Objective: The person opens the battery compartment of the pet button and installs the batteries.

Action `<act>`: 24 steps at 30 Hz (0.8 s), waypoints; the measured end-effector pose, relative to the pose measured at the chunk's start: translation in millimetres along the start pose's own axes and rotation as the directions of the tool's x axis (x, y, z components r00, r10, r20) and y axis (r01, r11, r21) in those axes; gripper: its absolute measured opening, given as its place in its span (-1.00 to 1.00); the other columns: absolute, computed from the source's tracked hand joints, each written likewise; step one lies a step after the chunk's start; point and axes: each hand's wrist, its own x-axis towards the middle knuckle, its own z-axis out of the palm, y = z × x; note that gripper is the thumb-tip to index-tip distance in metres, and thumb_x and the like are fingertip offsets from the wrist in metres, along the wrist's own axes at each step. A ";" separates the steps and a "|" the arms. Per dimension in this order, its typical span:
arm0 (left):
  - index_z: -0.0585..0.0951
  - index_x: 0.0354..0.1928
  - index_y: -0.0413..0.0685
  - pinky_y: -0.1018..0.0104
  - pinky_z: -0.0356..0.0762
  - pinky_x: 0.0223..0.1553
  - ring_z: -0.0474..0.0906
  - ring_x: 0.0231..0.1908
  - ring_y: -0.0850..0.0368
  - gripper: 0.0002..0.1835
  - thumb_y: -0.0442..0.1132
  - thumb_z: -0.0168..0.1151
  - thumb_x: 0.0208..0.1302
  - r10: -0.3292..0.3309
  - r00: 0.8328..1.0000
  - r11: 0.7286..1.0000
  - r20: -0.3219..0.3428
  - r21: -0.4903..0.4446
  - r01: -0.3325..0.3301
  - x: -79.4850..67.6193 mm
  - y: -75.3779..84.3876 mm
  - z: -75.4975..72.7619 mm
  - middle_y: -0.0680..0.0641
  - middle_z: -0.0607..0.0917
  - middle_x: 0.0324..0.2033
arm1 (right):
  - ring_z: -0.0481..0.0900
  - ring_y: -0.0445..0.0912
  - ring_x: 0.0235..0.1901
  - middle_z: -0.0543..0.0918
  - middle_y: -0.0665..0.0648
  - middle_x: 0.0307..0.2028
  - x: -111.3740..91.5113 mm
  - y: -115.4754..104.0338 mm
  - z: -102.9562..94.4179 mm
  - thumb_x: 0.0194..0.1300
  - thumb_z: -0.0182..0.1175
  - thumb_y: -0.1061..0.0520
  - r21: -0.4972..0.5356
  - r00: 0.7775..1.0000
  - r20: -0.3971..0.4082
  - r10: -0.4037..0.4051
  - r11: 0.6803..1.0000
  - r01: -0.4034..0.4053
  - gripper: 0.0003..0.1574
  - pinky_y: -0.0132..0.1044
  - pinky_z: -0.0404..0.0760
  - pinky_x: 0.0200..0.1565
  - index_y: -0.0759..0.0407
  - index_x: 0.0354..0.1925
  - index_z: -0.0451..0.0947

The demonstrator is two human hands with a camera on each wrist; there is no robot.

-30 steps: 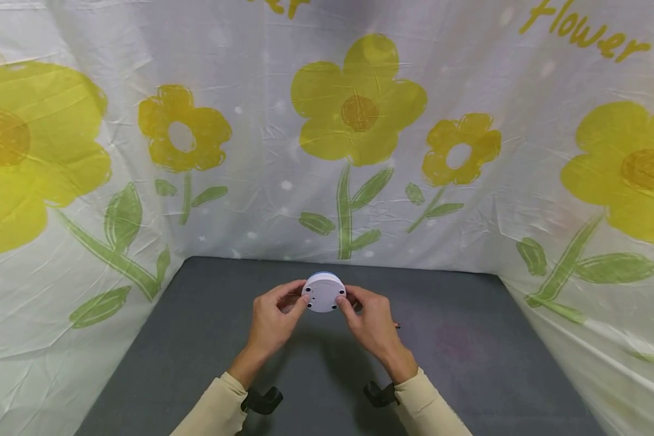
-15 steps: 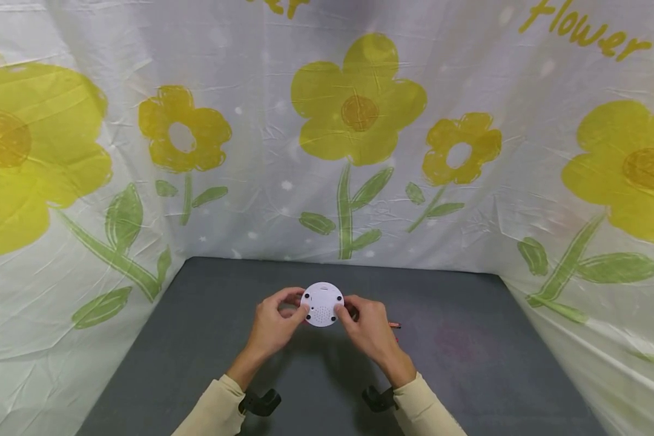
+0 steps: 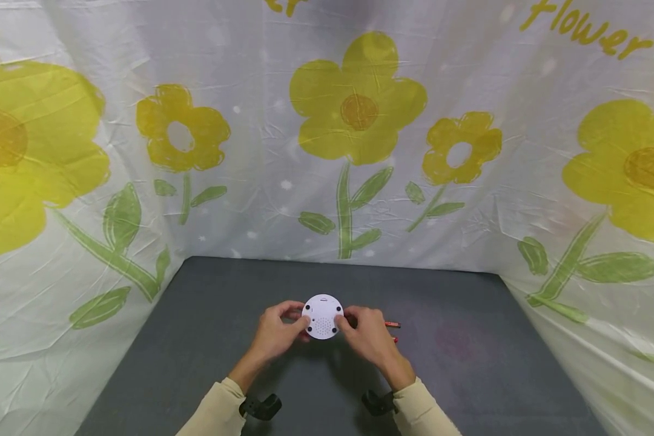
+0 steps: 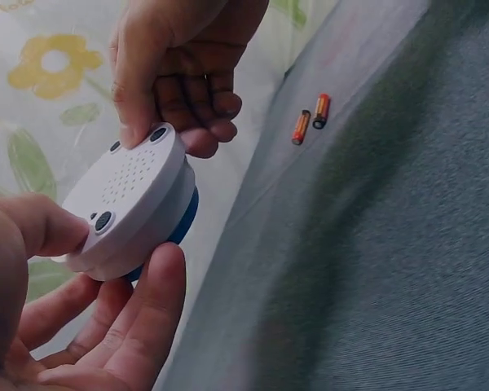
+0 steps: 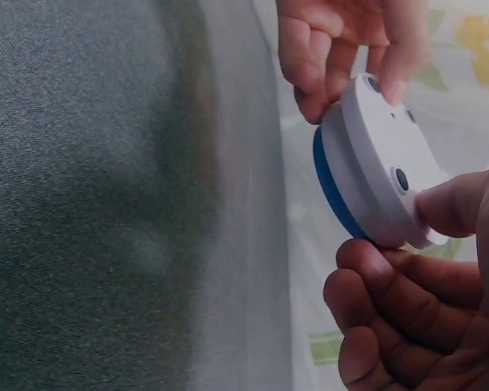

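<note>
The round white device (image 3: 323,317) is being held above the grey surface (image 3: 458,375), its footed, perforated face pointing toward the head camera. The left grip (image 3: 276,330) is pinching the device's left edge and the right grip (image 3: 370,332) its right edge, thumbs lying on the flat face and fingers supporting the far side; both are spanning little more than its thickness. The device is probably behaving as a light, stiff object, its smooth shell perhaps proving slippery and a fall perhaps cracking it; the rim, clear of the perforations, is offering the soundest hold. Two batteries (image 4: 301,127) are lying to the device's right, the right grip partly hiding them from the head camera. The device's blue layer (image 5: 332,183) is showing only edge-on, its far face escaping view; the small slot near its upper edge is appearing too small to interpret.
</note>
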 end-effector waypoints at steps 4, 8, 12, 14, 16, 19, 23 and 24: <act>0.59 0.09 -0.28 -0.06 0.78 -0.31 0.75 -0.49 -0.07 -0.62 -0.34 0.35 0.23 -0.052 0.998 0.998 0.043 -0.024 0.053 -1.4 -6.2 0.6 -0.25 0.72 -0.27 | 0.50 -0.25 -0.52 0.65 -0.16 -0.50 -0.7 4.1 2.5 0.35 0.24 -0.04 -0.023 1.000 0.028 0.008 1.000 -0.007 -0.80 -0.42 0.52 -0.49 -0.01 -0.28 0.73; 0.54 0.11 -0.38 0.00 0.80 -0.31 0.75 -0.45 -0.07 -0.59 -0.32 0.32 0.27 -0.102 0.991 0.992 0.088 -0.058 0.107 -2.7 -12.5 1.3 -0.25 0.71 -0.26 | 0.47 -0.24 -0.53 0.61 -0.15 -0.54 -2.3 7.7 5.2 0.34 0.22 -0.02 -0.042 0.997 0.073 0.021 0.999 -0.018 -0.79 -0.42 0.49 -0.52 0.01 -0.31 0.73; 0.51 0.08 -0.45 0.06 0.80 -0.33 0.75 -0.43 -0.05 -0.60 -0.33 0.29 0.29 -0.136 0.984 0.987 0.117 -0.073 0.145 -3.2 -18.1 2.4 -0.24 0.73 -0.28 | 0.44 -0.23 -0.57 0.56 -0.14 -0.59 -4.1 10.7 7.1 0.34 0.20 -0.01 -0.049 0.993 0.116 0.034 0.998 -0.029 -0.78 -0.40 0.46 -0.56 0.01 -0.35 0.71; 0.51 0.06 -0.47 0.08 0.80 -0.33 0.76 -0.43 -0.03 -0.61 -0.34 0.28 0.29 -0.155 0.980 0.983 0.127 -0.076 0.165 -3.3 -20.3 2.7 -0.23 0.73 -0.30 | 0.42 -0.23 -0.59 0.53 -0.13 -0.61 -5.0 12.0 8.0 0.34 0.19 -0.01 -0.048 0.990 0.135 0.043 0.998 -0.037 -0.78 -0.39 0.43 -0.59 0.00 -0.37 0.70; 0.50 0.05 -0.48 0.09 0.80 -0.32 0.76 -0.43 -0.03 -0.62 -0.35 0.27 0.29 -0.173 0.975 0.980 0.137 -0.077 0.184 -3.4 -22.4 3.0 -0.23 0.74 -0.32 | 0.39 -0.24 -0.62 0.49 -0.13 -0.65 -5.7 13.5 9.5 0.33 0.18 -0.01 -0.056 0.988 0.149 0.046 0.998 -0.038 -0.77 -0.39 0.40 -0.61 -0.02 -0.44 0.67; 0.49 0.05 -0.51 0.09 0.80 -0.32 0.76 -0.44 -0.02 -0.62 -0.35 0.26 0.29 -0.198 0.968 0.975 0.152 -0.076 0.211 -3.9 -26.1 3.9 -0.22 0.75 -0.33 | 0.35 -0.25 -0.66 0.42 -0.15 -0.69 -7.3 15.9 12.0 0.32 0.18 0.00 -0.072 0.985 0.166 0.048 0.997 -0.036 -0.72 -0.41 0.34 -0.64 -0.06 -0.53 0.61; 0.46 0.05 -0.53 0.10 0.80 -0.33 0.76 -0.43 -0.01 -0.59 -0.35 0.25 0.28 -0.230 0.960 0.967 0.161 -0.072 0.244 -5.4 -29.0 5.2 -0.22 0.75 -0.32 | 0.31 -0.27 -0.68 0.37 -0.17 -0.73 -10.1 17.9 14.4 0.31 0.17 0.01 -0.079 0.983 0.180 0.038 0.997 -0.024 -0.66 -0.42 0.29 -0.66 -0.08 -0.63 0.54; 0.46 0.06 -0.54 0.10 0.80 -0.33 0.76 -0.43 -0.01 -0.59 -0.35 0.25 0.27 -0.237 0.958 0.965 0.163 -0.072 0.251 -5.8 -29.6 5.5 -0.23 0.75 -0.32 | 0.31 -0.27 -0.68 0.37 -0.18 -0.73 -10.7 18.2 14.9 0.31 0.17 0.01 -0.078 0.982 0.184 0.036 0.997 -0.022 -0.65 -0.42 0.28 -0.66 -0.09 -0.63 0.54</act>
